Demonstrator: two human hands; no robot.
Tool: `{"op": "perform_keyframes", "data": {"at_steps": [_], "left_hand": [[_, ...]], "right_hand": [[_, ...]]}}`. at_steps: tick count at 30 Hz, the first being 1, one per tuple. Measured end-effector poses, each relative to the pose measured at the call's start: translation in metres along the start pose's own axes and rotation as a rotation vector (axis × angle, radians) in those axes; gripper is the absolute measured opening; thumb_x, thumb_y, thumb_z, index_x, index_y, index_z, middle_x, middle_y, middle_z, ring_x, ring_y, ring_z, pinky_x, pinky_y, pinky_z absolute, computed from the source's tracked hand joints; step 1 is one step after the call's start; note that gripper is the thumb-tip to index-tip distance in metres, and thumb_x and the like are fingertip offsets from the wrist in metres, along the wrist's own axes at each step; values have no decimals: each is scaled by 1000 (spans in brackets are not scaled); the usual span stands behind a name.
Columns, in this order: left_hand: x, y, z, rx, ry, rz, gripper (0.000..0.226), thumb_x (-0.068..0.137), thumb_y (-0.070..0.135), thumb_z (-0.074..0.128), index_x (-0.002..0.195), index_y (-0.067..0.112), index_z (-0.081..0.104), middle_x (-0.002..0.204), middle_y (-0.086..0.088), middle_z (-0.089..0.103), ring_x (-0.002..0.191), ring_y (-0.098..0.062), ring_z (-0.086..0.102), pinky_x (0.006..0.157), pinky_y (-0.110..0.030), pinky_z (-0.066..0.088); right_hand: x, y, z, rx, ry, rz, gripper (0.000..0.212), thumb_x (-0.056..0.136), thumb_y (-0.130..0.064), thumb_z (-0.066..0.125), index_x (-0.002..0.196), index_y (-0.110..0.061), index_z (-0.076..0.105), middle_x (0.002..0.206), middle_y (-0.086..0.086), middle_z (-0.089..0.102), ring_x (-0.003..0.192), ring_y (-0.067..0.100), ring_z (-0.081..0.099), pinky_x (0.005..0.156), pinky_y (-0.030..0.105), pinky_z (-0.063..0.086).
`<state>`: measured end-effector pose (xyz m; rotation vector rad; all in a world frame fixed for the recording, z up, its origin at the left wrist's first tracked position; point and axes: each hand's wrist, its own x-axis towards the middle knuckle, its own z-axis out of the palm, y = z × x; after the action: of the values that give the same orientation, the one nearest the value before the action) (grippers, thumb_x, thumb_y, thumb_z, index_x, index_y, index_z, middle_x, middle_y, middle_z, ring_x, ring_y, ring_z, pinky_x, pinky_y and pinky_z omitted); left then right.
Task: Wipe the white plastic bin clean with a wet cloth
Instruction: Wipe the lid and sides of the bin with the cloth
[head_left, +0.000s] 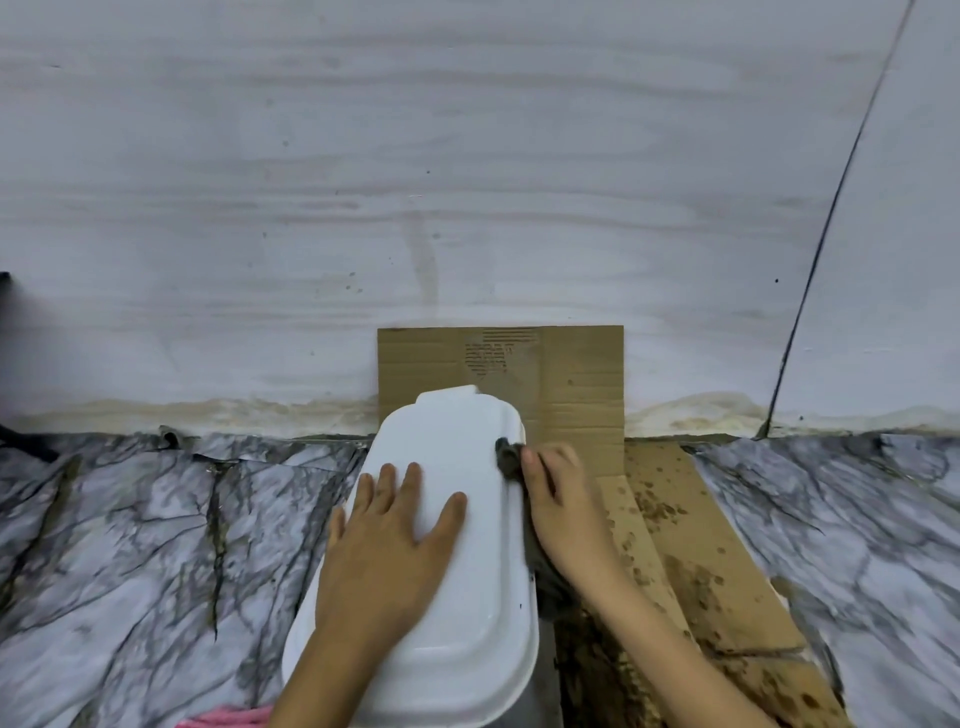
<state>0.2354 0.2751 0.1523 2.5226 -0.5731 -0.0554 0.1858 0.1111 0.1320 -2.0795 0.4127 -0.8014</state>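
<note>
One bin (467, 467), one cloth (511, 460) and two hands are in view. The bin is white plastic and lies in the lower middle of the picture on the marble-patterned floor (156, 519), its far end near the wall (467, 182). A broad, smooth white face is turned up toward the camera, with a raised rim running around the near end; whether this face is a lid or the bin's bottom cannot be told, and nothing of the inside shows.

The left hand (387, 540) lies flat on that white face, fingers straight and spread, pressing down and gripping nothing. The right hand (558, 499) is at the bin's right edge, its fingers curled around the dark grey cloth and pressing it against the far right corner of the rim. More of the cloth hangs down along the bin's right side, beneath the wrist. A few dark specks sit on the rim near the forearm.

Two pieces of cardboard are around the bin. One cardboard sheet (571, 374) leans upright against the wall just behind the bin, which hides its lower left part. A second cardboard strip (691, 545) lies flat on the floor to the right, spotted with dark wet marks; the right forearm crosses over it. A bit of pink fabric (228, 719) shows at the bottom edge. A brownish stain (208, 410) runs along the foot of the wall.
</note>
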Motion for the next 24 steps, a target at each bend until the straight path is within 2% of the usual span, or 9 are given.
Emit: {"op": "perform_keyframes", "data": {"at_steps": [3,5,9,12,13,15,17,20,24], "left_hand": [[0,-1,-1,4,-9,-1,74,86,69,24,151,34,13,160,8,5,147,-10,-3,117,-38,-4],[1,-2,-2,5,-17,-7,73,87,68,25,151,35,12,160,9,4,147,-10,-3,117,-39,-4],[3,-8,-7,-12,-18,-22,72,88,67,28,150,35,14,160,9,6,147,-9,-2,118,-38,-3],[2,-11,-10,-25,-31,-26,72,88,67,28,150,36,13,160,10,5,147,-9,-2,118,-37,-3],[3,-12,-10,-29,-32,-29,72,87,67,29,150,36,14,160,10,5,147,-9,-2,118,-37,-2],[4,-13,-12,-47,-31,-39,71,88,66,32,150,35,17,160,9,8,147,-9,0,120,-38,1],[4,-14,-13,-69,-25,-39,70,88,64,35,150,34,19,159,8,11,147,-10,2,120,-39,5],[3,-16,-15,-93,-17,-37,69,89,63,37,149,33,22,159,8,12,147,-10,3,120,-39,6],[3,-21,-19,-116,-15,-49,67,90,60,39,149,32,24,159,7,14,147,-11,5,120,-41,7]], "right_hand": [[-15,1,4,13,30,-14,25,99,-26,44,95,-15,66,90,-9,47,88,5,51,77,8,34],[0,0,7,-4,5,15,26,99,-28,44,96,-14,66,88,-8,44,90,12,51,76,15,35],[63,2,21,-44,-57,89,33,100,-27,41,101,-6,66,101,10,50,103,27,51,89,33,39],[109,6,33,-82,-133,89,36,101,-25,41,103,-1,67,107,24,62,100,29,55,79,32,39],[117,6,37,-71,-159,87,36,101,-24,41,103,1,67,105,25,64,96,29,57,74,31,37],[119,6,44,-11,-152,107,36,101,-23,40,105,2,66,105,25,65,98,32,59,75,32,38],[102,5,46,59,-36,123,35,101,-22,41,101,3,66,104,24,61,99,32,57,80,32,39],[50,-1,42,213,125,133,36,99,-24,46,86,3,65,93,14,53,88,23,53,74,24,37],[-40,-18,29,338,75,-22,28,97,-33,48,84,-16,66,92,-4,53,89,11,55,77,14,41]]}}
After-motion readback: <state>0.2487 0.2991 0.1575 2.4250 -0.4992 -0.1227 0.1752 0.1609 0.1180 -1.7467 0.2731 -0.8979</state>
